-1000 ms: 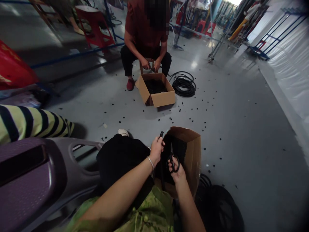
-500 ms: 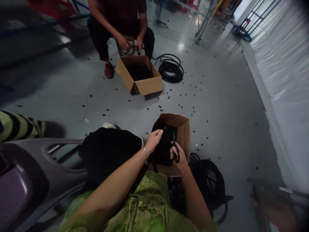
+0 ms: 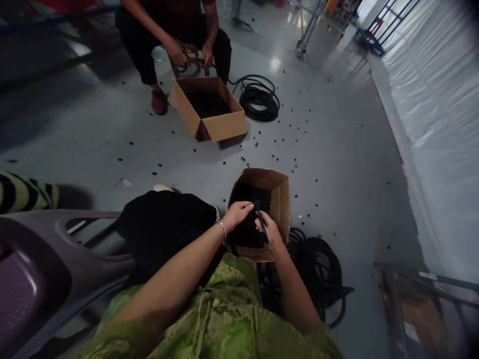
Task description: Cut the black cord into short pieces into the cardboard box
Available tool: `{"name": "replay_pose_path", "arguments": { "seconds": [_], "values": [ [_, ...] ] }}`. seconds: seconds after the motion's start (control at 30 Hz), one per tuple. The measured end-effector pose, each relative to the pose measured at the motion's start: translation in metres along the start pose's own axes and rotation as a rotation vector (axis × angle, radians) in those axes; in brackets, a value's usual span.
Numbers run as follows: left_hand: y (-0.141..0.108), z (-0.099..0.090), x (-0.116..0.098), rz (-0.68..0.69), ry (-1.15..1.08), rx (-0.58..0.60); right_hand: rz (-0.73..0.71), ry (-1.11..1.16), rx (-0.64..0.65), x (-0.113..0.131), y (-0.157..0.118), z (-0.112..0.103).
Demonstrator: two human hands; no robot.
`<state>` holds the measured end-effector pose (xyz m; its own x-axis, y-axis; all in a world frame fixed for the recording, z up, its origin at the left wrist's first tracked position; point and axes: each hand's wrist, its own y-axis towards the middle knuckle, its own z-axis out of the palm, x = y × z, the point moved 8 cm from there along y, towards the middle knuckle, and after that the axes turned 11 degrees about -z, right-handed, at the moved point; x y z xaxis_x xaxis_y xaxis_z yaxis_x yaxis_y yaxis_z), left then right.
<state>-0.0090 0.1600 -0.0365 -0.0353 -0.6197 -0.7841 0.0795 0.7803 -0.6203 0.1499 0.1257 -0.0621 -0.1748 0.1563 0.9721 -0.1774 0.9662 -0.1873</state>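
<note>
Over the open cardboard box (image 3: 280,199) in front of me, my left hand (image 3: 238,213) is closed in a pinch. What lies between its fingertips is dark and too small to make out. My right hand (image 3: 271,232) grips black-handled scissors (image 3: 262,227), whose tips come close to the left fingertips. A mass of small black pieces (image 3: 245,232) fills the bottom of the box; single pieces cannot be told apart. Beside the box, on the right, a coil of black hose or cable (image 3: 322,271) lies on the floor.
Across from me a seated person (image 3: 175,30) works with both hands above another cardboard box (image 3: 226,127). Another black coil (image 3: 260,99) lies beside it. Small black bits dot the grey floor (image 3: 344,189). A grey plastic chair (image 3: 93,269) stands at my left, white sheeting (image 3: 441,124) at right.
My right hand has brought the scissors left and up to the left fingertips, and they look turned and more closed. My left hand keeps its pinch. The whole view has shifted slightly.
</note>
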Motion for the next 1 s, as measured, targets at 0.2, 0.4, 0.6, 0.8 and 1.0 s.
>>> {"name": "replay_pose_path", "arguments": {
  "seconds": [0.2, 0.4, 0.6, 0.8, 1.0],
  "values": [
    [-0.003, 0.003, 0.007, -0.143, -0.027, 0.026, 0.115, 0.246, 0.049, -0.006, -0.007, 0.013],
    [-0.002, 0.006, 0.008, -0.19, -0.037, 0.054, 0.066, 0.23, 0.052, -0.002, -0.008, 0.012],
    [0.005, -0.001, 0.018, -0.24, 0.072, -0.004, 0.041, 0.036, 0.035, -0.013, -0.011, 0.017],
    [0.01, -0.002, 0.03, -0.264, 0.17, -0.046, 0.047, -0.107, 0.018, -0.024, -0.019, 0.017],
    [0.006, 0.006, 0.026, -0.259, 0.089, 0.022, -0.004, 0.041, 0.043, -0.013, -0.02, 0.02]
  ]
}}
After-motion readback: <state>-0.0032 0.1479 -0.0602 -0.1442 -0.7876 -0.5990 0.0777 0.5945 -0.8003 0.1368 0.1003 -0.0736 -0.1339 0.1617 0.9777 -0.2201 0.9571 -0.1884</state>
